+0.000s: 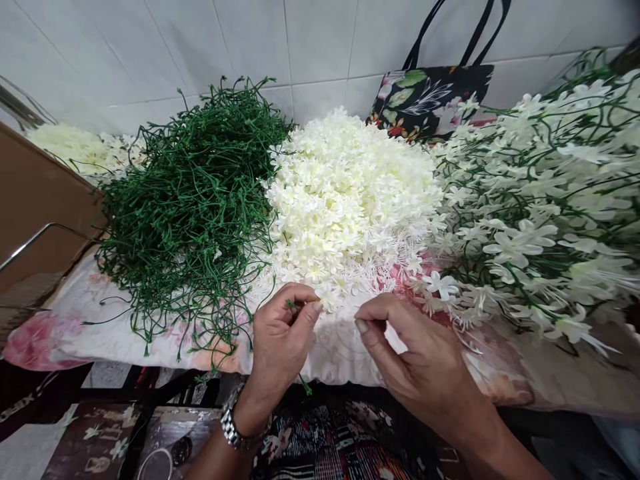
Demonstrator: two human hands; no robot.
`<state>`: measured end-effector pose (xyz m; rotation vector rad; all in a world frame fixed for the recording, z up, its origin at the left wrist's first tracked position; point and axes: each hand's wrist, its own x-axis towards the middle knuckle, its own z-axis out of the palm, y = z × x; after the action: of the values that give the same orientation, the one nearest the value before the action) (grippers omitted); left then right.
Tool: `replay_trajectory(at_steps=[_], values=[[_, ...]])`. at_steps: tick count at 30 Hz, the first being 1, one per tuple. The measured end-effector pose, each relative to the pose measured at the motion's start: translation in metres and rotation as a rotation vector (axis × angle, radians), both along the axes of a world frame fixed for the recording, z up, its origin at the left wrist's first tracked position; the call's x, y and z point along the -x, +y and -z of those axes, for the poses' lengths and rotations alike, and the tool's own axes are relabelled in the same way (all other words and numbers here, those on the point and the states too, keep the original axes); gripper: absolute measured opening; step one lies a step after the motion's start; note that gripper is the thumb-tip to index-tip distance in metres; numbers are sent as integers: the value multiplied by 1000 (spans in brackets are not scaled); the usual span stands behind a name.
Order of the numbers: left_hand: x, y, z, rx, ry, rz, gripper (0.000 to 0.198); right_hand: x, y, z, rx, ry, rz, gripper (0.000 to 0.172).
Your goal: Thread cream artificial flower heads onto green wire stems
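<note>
My left hand (pixel 283 333) is pinched on a thin green plastic stem (pixel 291 305), whose lower end pokes out below the palm. My right hand (pixel 410 347) is just to the right, fingers curled and pinched together; what they hold, if anything, is hidden. Both hands hover at the front edge of a heap of loose white artificial blossoms (pixel 350 193). To the left lies a tangled pile of bare green stems (pixel 190 200). On the right is a mound of finished sprigs (pixel 545 200), white flowers on green stems.
Everything rests on a floral cloth (pixel 75 320) over a low surface. A dark flowered tote bag (pixel 430 97) leans on the white tiled wall behind. A brown cardboard box (pixel 35 200) and metal bar stand at the left. A wristwatch (pixel 233 423) is on my left wrist.
</note>
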<state>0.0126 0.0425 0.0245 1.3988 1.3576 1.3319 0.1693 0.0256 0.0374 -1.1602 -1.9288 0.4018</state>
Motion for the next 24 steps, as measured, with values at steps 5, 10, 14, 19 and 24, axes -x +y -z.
replay_trajectory(at_steps=[5,10,14,19,24], values=[[0,-14,-2,-139,168,21,9,11,-1,-2,23,53,-38,14],[1,-20,1,-179,214,49,10,9,-3,1,77,89,-66,14],[0,-20,0,-193,195,85,12,9,-3,3,124,110,-78,12],[0,-19,0,-208,190,126,13,8,-4,6,190,143,-88,12],[1,-19,3,-167,158,163,13,2,-4,9,328,177,-114,12]])
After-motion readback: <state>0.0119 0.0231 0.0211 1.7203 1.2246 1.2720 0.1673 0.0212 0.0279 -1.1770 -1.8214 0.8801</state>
